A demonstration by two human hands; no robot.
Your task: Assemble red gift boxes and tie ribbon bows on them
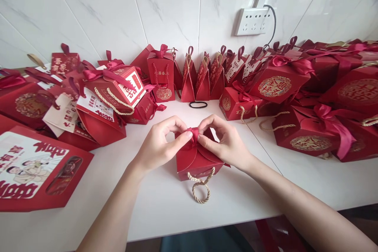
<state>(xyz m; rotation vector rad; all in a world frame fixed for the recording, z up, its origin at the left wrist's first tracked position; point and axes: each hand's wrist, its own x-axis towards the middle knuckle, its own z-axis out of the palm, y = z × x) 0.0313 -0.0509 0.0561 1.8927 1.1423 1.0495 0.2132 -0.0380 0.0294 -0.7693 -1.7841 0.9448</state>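
A red gift box (203,156) with curved, overlapping top flaps stands on the white table between my hands. On its top is a red ribbon (193,136), gathered at the middle. My left hand (163,141) pinches the ribbon from the left with thumb and forefinger. From the right, my right hand (226,141) pinches the same ribbon, its fingertips close to the left ones. The fingers partly hide the ribbon, so I cannot tell whether it is knotted. A twisted gold cord handle (201,191) hangs from the box front and lies looped on the table.
Red gift boxes with bows crowd the left (115,86) and the right (310,134). Several narrow red boxes (202,80) line the tiled wall. A black elastic loop (198,104) lies behind my box. A large printed red box (32,169) is at the near left.
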